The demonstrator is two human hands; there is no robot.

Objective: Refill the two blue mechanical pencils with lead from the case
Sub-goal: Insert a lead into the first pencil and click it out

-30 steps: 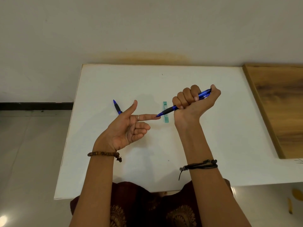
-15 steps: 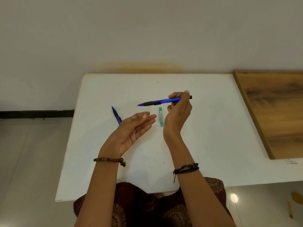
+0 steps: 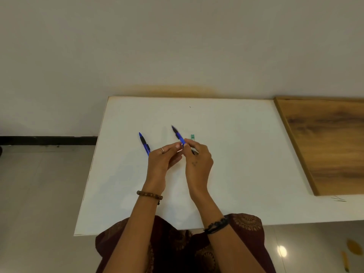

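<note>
My right hand (image 3: pixel 198 159) grips a blue mechanical pencil (image 3: pixel 178 135) by its rear part, its tip pointing away and to the left, slightly blurred. The fingertips of my left hand (image 3: pixel 163 157) reach up to the same pencil at its barrel; whether they pinch it is unclear. A second blue pencil (image 3: pixel 144 143) lies on the white table (image 3: pixel 236 154) to the left, its lower end hidden behind my left hand. The small green lead case (image 3: pixel 193 137) lies just beyond my right hand, partly hidden by it.
A wooden board (image 3: pixel 325 144) lies on the table's right side. The wall runs along the table's far edge. The table's left edge drops to a tiled floor (image 3: pixel 39 194).
My right hand has swung the pencil from lying sideways to pointing away, and lowered toward the table. My left hand has risen from an open palm to meet the pencil.
</note>
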